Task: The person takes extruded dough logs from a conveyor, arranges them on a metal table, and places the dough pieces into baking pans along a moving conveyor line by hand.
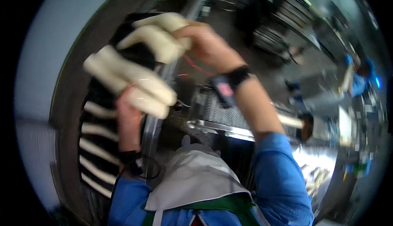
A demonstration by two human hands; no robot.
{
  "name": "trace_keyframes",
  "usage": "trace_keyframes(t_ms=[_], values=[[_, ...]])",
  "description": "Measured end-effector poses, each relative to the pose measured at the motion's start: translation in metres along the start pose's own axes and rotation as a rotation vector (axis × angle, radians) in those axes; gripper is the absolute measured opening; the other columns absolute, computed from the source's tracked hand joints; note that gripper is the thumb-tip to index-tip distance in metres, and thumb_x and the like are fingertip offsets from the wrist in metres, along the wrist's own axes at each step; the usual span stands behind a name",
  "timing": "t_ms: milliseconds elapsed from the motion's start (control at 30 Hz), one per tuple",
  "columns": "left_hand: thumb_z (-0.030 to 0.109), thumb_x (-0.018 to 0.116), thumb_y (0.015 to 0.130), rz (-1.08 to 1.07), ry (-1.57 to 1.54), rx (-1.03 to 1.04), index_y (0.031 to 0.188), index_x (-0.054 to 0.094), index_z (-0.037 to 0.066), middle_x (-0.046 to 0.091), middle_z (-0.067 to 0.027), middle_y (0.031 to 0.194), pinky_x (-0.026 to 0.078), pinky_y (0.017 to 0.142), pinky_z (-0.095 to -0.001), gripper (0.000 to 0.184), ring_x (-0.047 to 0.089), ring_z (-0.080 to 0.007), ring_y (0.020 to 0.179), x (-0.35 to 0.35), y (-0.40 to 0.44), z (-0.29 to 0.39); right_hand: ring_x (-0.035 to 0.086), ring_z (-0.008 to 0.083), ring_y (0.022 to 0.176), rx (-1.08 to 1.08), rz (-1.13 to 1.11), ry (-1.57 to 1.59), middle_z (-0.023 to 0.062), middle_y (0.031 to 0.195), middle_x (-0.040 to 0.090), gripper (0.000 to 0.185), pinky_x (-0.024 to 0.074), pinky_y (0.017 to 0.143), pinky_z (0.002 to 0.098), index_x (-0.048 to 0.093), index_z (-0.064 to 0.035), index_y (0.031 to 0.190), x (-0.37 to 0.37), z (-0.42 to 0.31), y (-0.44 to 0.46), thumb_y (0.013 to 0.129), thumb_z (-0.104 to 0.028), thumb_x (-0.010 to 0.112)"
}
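Two long, pale pieces that look like dough [143, 87] lie across my left hand [130, 107], its fingers wrapped around them from the near side. My right hand [204, 46] grips two more pale dough pieces [157, 37], which bend and droop to the left of my fingers. Both hands are over a long black tray or board [98, 95], and motion blurs them. On its near part, several thin dough strips [98, 148] rest side by side with black gaps between. The fingertips of both hands are partly hidden by the dough.
A metal rail [153, 134] runs along the tray's right side. To the right stands a metal mesh rack or conveyor [225, 113]. Another person in blue [358, 80] is at the far right, near a long pale piece. A pale wall [45, 82] rises at left.
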State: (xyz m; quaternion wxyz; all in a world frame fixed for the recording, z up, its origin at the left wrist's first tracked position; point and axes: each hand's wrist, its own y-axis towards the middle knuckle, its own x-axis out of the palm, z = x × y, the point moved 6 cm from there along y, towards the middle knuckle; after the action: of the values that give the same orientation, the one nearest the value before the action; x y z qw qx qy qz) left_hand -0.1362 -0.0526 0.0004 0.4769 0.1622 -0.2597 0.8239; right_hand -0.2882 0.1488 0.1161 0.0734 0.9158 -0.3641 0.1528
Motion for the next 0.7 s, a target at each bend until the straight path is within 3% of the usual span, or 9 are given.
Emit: trace_keyframes(t_ms=[33, 67, 133, 167, 367, 433, 567, 667, 700], values=[[0.026, 0.055, 0.09, -0.135, 0.092, 0.183, 0.121, 0.048, -0.004, 0.053, -0.0168, 0.117, 0.039, 0.099, -0.0387, 0.045, 0.049, -0.0252, 0.113, -0.014, 0.011, 0.006, 0.058, 0.0204, 0.098, -0.085, 0.212, 0.061, 0.01, 0.104, 0.059, 0.042, 0.0472, 0.087, 0.0328, 0.052, 0.0005, 0.115, -0.016, 0.025, 0.018, 0.076, -0.008, 0.064], [0.017, 0.06, 0.085, -0.003, 0.046, 0.058, 0.12, 0.05, -0.004, 0.053, -0.0172, 0.117, 0.042, 0.097, -0.0379, 0.042, 0.051, -0.0245, 0.111, -0.039, 0.037, -0.003, 0.058, 0.0205, 0.094, -0.079, 0.257, -0.087, 0.0114, 0.1, 0.059, 0.043, 0.0472, 0.087, 0.0329, 0.051, 0.0031, 0.114, -0.015, 0.024, 0.006, 0.075, -0.01, 0.064], [0.017, 0.063, 0.084, 0.301, 0.241, -0.068, 0.142, 0.011, -0.001, 0.029, -0.0227, 0.139, 0.028, 0.109, -0.0448, 0.08, 0.028, -0.0342, 0.131, -0.105, 0.059, -0.011, 0.059, 0.0169, 0.087, 0.029, 0.274, -0.028, 0.0111, 0.096, 0.06, 0.044, 0.0512, 0.078, 0.0284, 0.05, 0.0046, 0.116, -0.023, 0.058, -0.021, 0.075, -0.008, 0.063], [0.016, 0.064, 0.083, 0.292, 0.252, -0.111, 0.144, -0.005, 0.004, 0.019, -0.023, 0.144, 0.018, 0.112, -0.0465, 0.093, 0.016, -0.0368, 0.136, -0.125, 0.07, -0.013, 0.06, 0.0155, 0.084, 0.087, 0.234, 0.088, 0.011, 0.096, 0.06, 0.046, 0.0527, 0.074, 0.0265, 0.048, 0.0056, 0.118, -0.026, 0.08, -0.034, 0.076, -0.007, 0.063], [0.021, 0.066, 0.082, 0.284, 0.278, -0.116, 0.146, 0.003, 0.006, 0.001, -0.0177, 0.15, 0.014, 0.112, -0.0431, 0.09, 0.004, -0.0353, 0.139, -0.118, 0.048, -0.006, 0.062, 0.0119, 0.081, 0.437, 0.499, 0.315, 0.0127, 0.104, 0.06, 0.056, 0.0536, 0.066, 0.018, 0.038, 0.006, 0.131, -0.068, 0.194, -0.198, 0.081, -0.007, 0.059], [0.022, 0.069, 0.08, 0.335, 0.354, -0.144, 0.145, 0.012, 0.007, 0.002, -0.017, 0.15, 0.012, 0.112, -0.045, 0.088, 0.002, -0.0352, 0.139, -0.112, 0.047, -0.004, 0.062, 0.0116, 0.072, 0.416, 0.625, 0.463, 0.0135, 0.096, 0.062, 0.06, 0.0546, 0.061, 0.0201, 0.033, 0.0061, 0.133, -0.08, 0.199, -0.249, 0.08, -0.007, 0.059], [0.03, 0.073, 0.074, 0.457, 0.436, -0.166, 0.14, 0.026, 0.006, 0.008, -0.0128, 0.151, 0.016, 0.107, -0.0505, 0.084, 0.003, -0.0359, 0.138, -0.123, 0.048, -0.013, 0.064, 0.0154, 0.079, 0.389, 0.885, 0.393, 0.016, 0.111, 0.059, 0.065, 0.0557, 0.067, 0.0232, 0.025, 0.0022, 0.139, -0.118, 0.19, -0.333, 0.083, -0.01, 0.057], [0.032, 0.071, 0.074, 0.432, 0.336, -0.299, 0.127, 0.044, 0.006, 0.04, -0.0123, 0.129, 0.037, 0.093, -0.0424, 0.064, 0.043, -0.0282, 0.114, -0.141, 0.045, -0.03, 0.057, 0.0269, 0.102, 0.331, 1.01, 0.318, 0.021, 0.12, 0.053, 0.07, 0.0524, 0.082, 0.0335, 0.019, 0.0027, 0.141, -0.14, 0.166, -0.374, 0.082, -0.014, 0.054], [0.032, 0.071, 0.074, 0.431, 0.334, -0.296, 0.127, 0.044, 0.006, 0.04, -0.0123, 0.129, 0.037, 0.093, -0.0424, 0.064, 0.043, -0.0282, 0.114, -0.149, 0.048, -0.031, 0.056, 0.0284, 0.104, 0.297, 1.052, 0.309, 0.0218, 0.122, 0.051, 0.072, 0.0516, 0.083, 0.0348, 0.019, 0.0027, 0.141, -0.148, 0.156, -0.383, 0.082, -0.016, 0.055]])
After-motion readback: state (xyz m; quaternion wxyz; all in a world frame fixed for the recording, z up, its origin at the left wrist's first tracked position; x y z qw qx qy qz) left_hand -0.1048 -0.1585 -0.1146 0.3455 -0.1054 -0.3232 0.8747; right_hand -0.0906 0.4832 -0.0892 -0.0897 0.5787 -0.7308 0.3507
